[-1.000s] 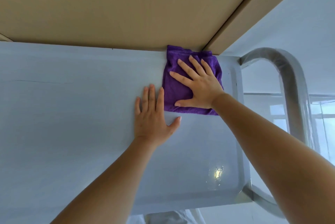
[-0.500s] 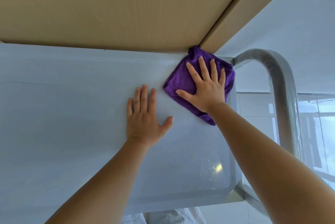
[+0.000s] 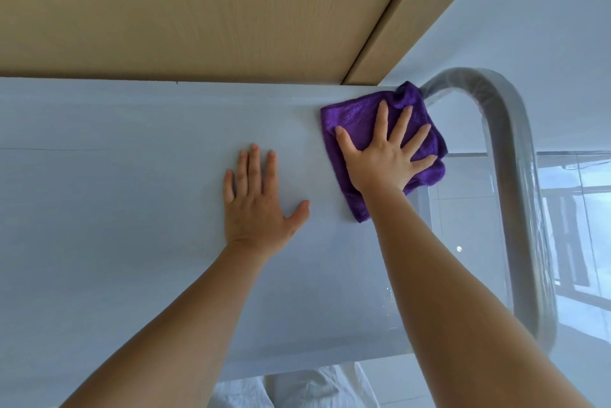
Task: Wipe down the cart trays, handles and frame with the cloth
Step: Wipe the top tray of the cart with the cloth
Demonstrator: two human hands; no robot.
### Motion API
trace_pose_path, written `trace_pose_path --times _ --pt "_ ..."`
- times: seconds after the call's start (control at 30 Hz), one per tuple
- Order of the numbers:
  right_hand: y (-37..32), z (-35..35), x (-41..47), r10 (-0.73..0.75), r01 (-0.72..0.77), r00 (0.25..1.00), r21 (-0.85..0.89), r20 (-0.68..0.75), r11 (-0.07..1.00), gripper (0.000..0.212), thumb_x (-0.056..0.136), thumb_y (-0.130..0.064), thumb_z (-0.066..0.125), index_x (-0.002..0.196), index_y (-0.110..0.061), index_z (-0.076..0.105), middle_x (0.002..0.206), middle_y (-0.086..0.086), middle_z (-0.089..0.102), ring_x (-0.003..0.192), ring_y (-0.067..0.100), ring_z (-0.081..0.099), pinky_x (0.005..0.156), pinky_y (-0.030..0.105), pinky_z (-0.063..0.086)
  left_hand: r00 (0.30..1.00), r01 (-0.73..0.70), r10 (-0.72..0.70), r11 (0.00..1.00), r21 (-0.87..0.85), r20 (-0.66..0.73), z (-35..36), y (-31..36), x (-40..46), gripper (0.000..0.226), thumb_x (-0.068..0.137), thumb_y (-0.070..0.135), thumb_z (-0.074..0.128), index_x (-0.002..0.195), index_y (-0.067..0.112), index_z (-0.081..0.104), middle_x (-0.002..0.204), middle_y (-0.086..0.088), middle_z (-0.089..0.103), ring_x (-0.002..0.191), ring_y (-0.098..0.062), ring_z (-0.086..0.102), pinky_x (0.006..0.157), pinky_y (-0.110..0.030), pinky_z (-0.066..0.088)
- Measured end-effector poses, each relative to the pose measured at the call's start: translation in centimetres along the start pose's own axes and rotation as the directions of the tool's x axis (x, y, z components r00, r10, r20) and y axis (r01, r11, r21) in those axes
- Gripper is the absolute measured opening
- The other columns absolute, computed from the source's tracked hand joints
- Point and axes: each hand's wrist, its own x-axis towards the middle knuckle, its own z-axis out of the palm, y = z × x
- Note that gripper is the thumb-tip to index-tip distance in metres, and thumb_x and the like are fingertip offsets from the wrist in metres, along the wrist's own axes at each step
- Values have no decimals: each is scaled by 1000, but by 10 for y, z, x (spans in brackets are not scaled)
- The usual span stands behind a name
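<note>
Right hand (image 3: 380, 159) is the working grip: its fingers are spread straight and flat, pressing the purple cloth (image 3: 370, 120) down onto the cart's top tray (image 3: 132, 209) without curling round it. Nearer and to the left, the left hand (image 3: 258, 202) lies flat on the bare tray with straight fingers, holding nothing and, by the look of it, steadying the cart. The cloth sits at the far right corner of the tray, bunched a little at its far edge, with its right side lapping over the tray's raised rim. Just beyond that far corner the cloth touches, or all but touches, the foot of the handle (image 3: 502, 143), a curved grey tube wrapped in clear film, which arches up, bends right and then runs back toward the viewer along the tray's right end. So the next surface lies to the right of and beyond the grip, its long axis running far to near, and the right hand is plainly the closer one to take it. Beyond the tray's far edge stands a light wooden panel (image 3: 198, 11).
</note>
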Motion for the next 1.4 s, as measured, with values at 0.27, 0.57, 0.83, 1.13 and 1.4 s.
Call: trace_pose_path --times 0.27,0.57,0.83,1.13,1.4 --pt "-7 2 -1 125 -124 992 57 -8 991 91 75 -84 18 149 -36 -3 158 1 -13 142 37 -15 104 69 -5 999 -40 41 998 49 -27 4 0 -1 84 79 58 34 144 5 28 149 -21 28 136 -35 21 107 -48 10" --pt "-9 0 -2 116 -114 993 81 -14 990 90 76 -84 18 149 -35 -1 158 2 -12 143 36 -14 105 68 -4 976 -215 216 976 41 -37 6 33 -18 58 89 34 31 141 7 36 147 -14 36 137 -30 24 109 -49 12" --pt "6 3 -21 154 -154 988 90 -1 984 90 77 -83 19 149 -33 -3 158 5 -15 142 36 -16 106 66 -3 973 -231 232 972 31 -13 12 33 -18 57 90 34 30 140 8 40 147 -13 37 137 -30 30 108 -47 13" --pt "28 12 -52 187 -187 982 68 2 980 90 77 -83 17 149 -34 -6 158 6 -15 143 36 -15 107 65 -2 973 -232 233 972 17 -5 10 36 -18 57 89 33 32 139 7 41 146 -14 39 135 -32 33 107 -47 12" --pt "40 18 -74 208 -208 978 67 14 976 89 77 -82 18 149 -35 -6 158 5 -14 143 35 -15 108 63 -3 973 -232 232 972 -29 12 10 36 -18 59 89 33 31 140 6 39 147 -16 36 136 -34 32 108 -49 11"
